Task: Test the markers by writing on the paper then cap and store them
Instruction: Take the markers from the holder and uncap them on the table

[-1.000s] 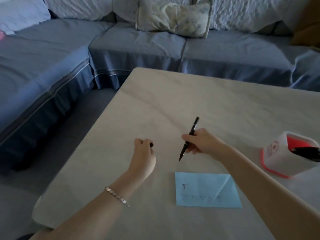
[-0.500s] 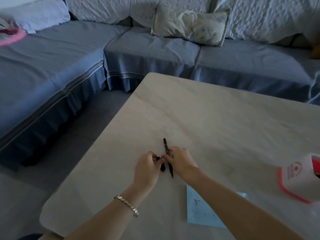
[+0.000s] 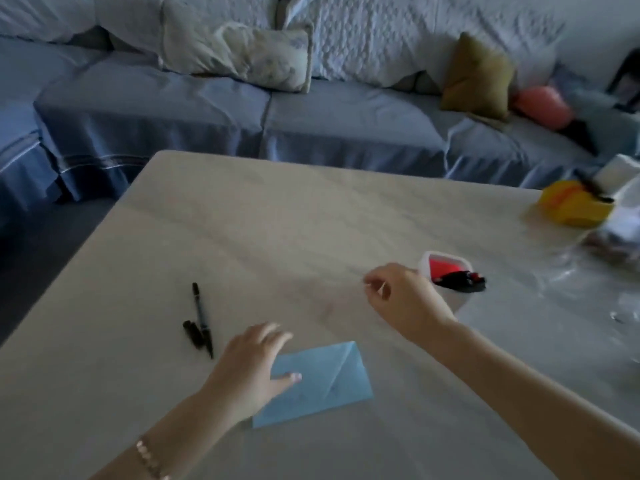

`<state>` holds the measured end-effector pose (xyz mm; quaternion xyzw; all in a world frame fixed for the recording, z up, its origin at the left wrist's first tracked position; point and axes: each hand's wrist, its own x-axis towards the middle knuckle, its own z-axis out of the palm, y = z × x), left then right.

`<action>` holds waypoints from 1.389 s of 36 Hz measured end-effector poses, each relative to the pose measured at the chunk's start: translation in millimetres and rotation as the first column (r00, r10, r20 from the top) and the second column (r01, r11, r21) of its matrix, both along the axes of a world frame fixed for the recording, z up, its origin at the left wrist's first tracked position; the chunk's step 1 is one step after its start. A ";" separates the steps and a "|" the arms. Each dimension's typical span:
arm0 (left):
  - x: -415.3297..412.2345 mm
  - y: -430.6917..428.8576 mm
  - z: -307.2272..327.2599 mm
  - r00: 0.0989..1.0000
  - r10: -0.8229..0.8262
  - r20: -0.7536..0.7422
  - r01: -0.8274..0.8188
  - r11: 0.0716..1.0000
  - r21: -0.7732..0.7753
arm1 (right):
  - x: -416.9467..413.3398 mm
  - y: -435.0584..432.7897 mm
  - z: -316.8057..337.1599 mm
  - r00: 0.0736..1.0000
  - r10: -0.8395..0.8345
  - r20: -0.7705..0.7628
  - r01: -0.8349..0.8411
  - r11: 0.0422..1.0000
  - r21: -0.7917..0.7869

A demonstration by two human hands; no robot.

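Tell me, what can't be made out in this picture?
All from the head view:
- Writing on the blue paper: faint, and the left hand covers part of it.
- How many markers stand in the holder: they merge into a dark blur.
- Whether the right hand pinches anything: its fingertips are blurred.
- Things beside the yellow box: blurred and cut off by the right edge.

Black marker (image 3: pixel 202 317), light blue paper (image 3: pixel 325 377), white-and-red holder (image 3: pixel 446 271), yellow box (image 3: pixel 573 207).
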<state>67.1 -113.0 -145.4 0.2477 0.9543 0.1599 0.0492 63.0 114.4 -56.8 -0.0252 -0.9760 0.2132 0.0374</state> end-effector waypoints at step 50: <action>25.8 31.3 69.1 0.968 0.026 0.249 -0.137 0.887 0.441 | 57.1 -58.8 -31.6 0.988 -0.132 -0.075 0.004 0.518 -0.855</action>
